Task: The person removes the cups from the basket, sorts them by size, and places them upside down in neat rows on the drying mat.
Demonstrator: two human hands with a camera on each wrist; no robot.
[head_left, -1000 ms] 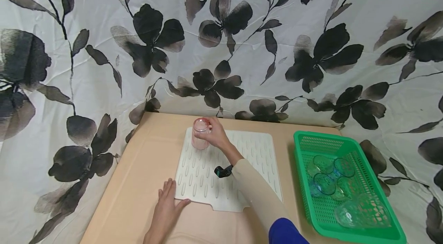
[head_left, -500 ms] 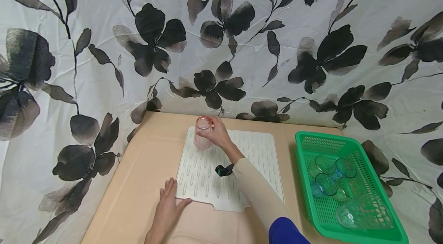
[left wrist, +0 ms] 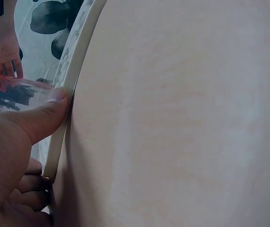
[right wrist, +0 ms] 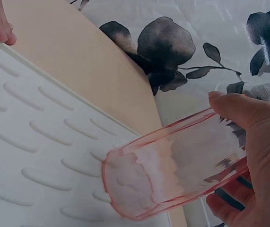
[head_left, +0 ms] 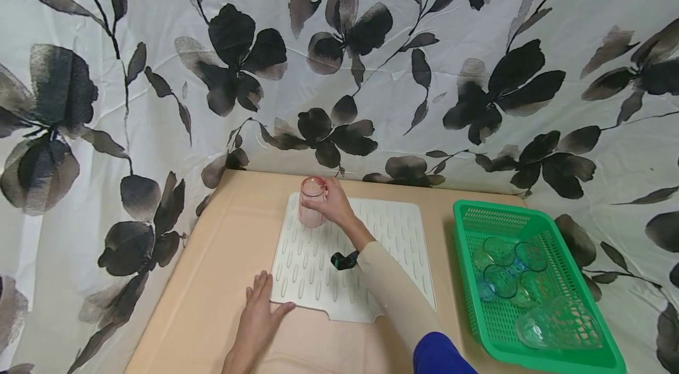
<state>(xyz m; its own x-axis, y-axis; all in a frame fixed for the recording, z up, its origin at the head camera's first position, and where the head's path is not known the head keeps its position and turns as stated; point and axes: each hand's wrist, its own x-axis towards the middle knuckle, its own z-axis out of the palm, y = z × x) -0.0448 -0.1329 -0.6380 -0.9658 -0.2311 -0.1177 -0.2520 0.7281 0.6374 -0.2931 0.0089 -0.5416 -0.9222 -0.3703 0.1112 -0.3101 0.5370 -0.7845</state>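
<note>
A pink clear drinking glass point(head_left: 312, 209) stands on the far left corner of a white drying mat point(head_left: 318, 262) with raised oblong ridges. My right hand point(head_left: 335, 203) grips the glass near its top; in the right wrist view the thumb and fingers of the right hand point(right wrist: 262, 137) lie on opposite sides of it. The lower end of the glass point(right wrist: 130, 184) meets the mat's surface. My left hand point(head_left: 257, 315) rests at the mat's near left corner, fingers extended along its side. Its thumb point(left wrist: 49, 111) presses the front edge in the left wrist view.
On the right, a green plastic basket point(head_left: 460, 280) contains several clear and bluish glasses point(head_left: 498, 283), with a larger clear glass vessel point(head_left: 557, 327) lying on its side. A tan table point(head_left: 212, 268) lies under everything. Behind hangs a white cloth point(head_left: 392, 109) with dark flowers.
The head view has shifted slightly. My right hand still grips the pink glass at the same place on the mat, and my left hand stays at the mat's corner.
</note>
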